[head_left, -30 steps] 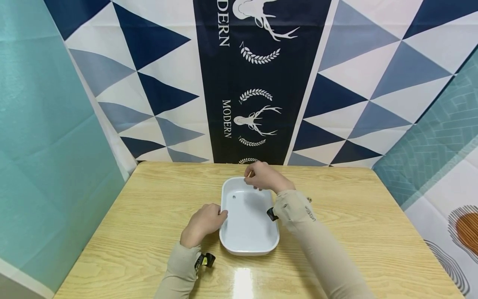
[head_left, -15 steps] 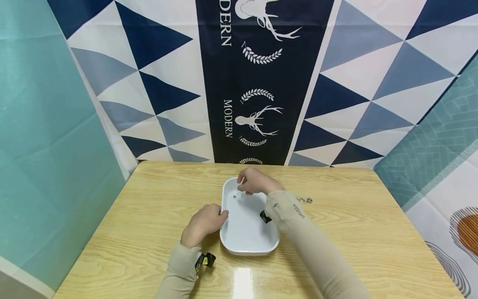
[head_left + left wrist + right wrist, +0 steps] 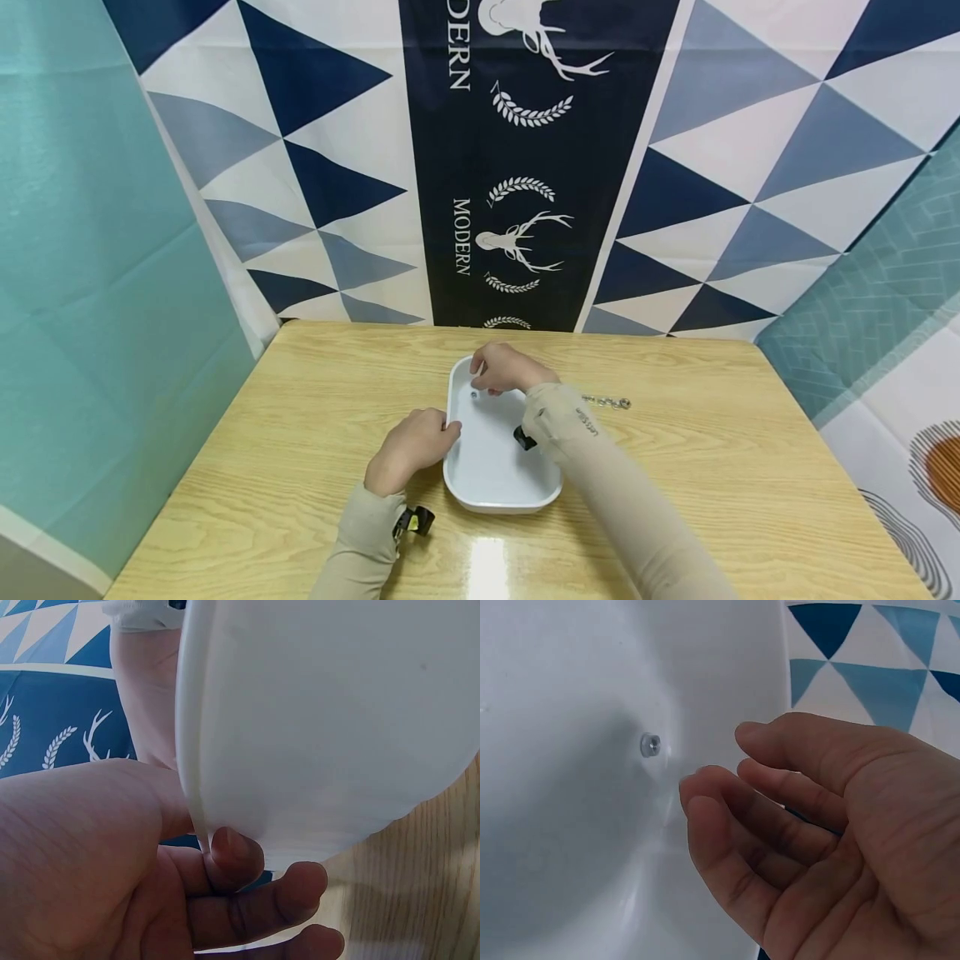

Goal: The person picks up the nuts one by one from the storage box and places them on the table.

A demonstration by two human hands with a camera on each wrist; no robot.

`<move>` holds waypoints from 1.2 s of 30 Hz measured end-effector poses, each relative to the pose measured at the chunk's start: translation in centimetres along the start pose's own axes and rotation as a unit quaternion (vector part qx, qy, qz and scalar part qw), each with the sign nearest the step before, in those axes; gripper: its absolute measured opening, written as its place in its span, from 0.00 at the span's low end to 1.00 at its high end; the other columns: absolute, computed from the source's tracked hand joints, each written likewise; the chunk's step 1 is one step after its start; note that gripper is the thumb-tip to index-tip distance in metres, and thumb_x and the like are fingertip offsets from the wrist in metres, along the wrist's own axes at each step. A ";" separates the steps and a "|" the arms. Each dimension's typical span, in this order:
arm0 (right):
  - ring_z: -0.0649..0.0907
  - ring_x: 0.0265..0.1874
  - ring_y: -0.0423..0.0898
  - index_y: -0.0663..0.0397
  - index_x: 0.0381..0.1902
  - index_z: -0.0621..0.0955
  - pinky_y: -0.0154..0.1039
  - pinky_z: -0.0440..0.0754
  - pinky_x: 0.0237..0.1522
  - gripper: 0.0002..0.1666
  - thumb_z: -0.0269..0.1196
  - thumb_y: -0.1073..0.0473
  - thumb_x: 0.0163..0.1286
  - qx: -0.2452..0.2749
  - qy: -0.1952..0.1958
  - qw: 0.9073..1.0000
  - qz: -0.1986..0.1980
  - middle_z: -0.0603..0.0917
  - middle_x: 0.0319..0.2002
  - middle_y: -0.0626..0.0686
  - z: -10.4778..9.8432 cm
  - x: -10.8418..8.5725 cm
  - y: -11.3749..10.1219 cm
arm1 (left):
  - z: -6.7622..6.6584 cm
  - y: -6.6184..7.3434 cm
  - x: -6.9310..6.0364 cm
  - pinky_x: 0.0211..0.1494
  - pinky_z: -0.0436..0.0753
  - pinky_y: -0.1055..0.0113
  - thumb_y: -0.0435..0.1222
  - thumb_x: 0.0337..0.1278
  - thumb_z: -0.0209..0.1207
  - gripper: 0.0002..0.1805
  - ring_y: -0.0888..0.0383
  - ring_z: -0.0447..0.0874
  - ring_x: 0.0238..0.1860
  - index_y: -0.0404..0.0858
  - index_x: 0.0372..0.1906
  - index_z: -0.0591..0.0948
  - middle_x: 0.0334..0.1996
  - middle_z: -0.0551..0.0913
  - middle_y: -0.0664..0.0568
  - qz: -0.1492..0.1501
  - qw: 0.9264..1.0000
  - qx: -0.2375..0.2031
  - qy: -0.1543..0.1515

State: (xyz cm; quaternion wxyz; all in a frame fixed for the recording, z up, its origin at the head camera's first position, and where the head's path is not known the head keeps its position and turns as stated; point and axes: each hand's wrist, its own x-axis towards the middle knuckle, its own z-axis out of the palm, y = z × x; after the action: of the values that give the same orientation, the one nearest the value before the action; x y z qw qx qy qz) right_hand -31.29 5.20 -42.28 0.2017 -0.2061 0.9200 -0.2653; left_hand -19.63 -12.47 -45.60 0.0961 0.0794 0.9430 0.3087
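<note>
A white rectangular tray with raised walls stands on the table. My left hand grips its left rim, with the thumb over the edge and the fingers along the outer wall. Inside the tray, near the far left corner, lies one small metal nut, also visible as a nut in the head view. Over the tray's far end is my right hand, close beside that nut. In the right wrist view the right hand has loosely bent fingers, thumb and index apart, nothing between them.
A row of several small shiny metal pieces lies on the wooden table right of the tray, partly behind the right forearm. A patterned cloth hangs along the table's back edge.
My right hand has moved left and nearer, from the tray's far rim to beside the nut. More of the metal row now shows past the forearm. My left hand stays on the rim.
</note>
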 end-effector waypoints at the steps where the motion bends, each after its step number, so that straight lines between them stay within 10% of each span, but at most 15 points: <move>1: 0.85 0.25 0.44 0.59 0.49 0.83 0.36 0.83 0.33 0.12 0.68 0.62 0.69 -0.002 -0.001 1.000 0.001 0.87 0.34 0.52 0.1 0.1 0.0 | 0.0 0.0 0.0 0.21 0.65 0.65 0.44 0.75 0.49 0.20 0.58 0.66 0.16 0.42 0.25 0.79 0.16 0.69 0.54 0.001 1.000 -0.001 0.000; 36: 0.79 0.33 0.47 0.53 0.31 0.85 0.36 0.79 0.33 0.09 0.67 0.73 0.59 -0.081 0.016 0.996 0.018 0.81 0.32 0.52 2.7 1.2 0.2 | -0.2 0.0 -0.1 0.21 0.65 0.65 0.44 0.75 0.49 0.20 0.58 0.65 0.16 0.42 0.24 0.78 0.16 0.69 0.54 0.002 1.000 -0.006 -0.002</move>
State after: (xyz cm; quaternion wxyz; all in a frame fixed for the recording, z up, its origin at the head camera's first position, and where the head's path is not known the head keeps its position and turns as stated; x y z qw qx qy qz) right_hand -31.04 3.72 -44.81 0.1746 -0.2014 0.9450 -0.1896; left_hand -19.58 -12.57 -45.40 0.0978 0.0817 0.9406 0.3147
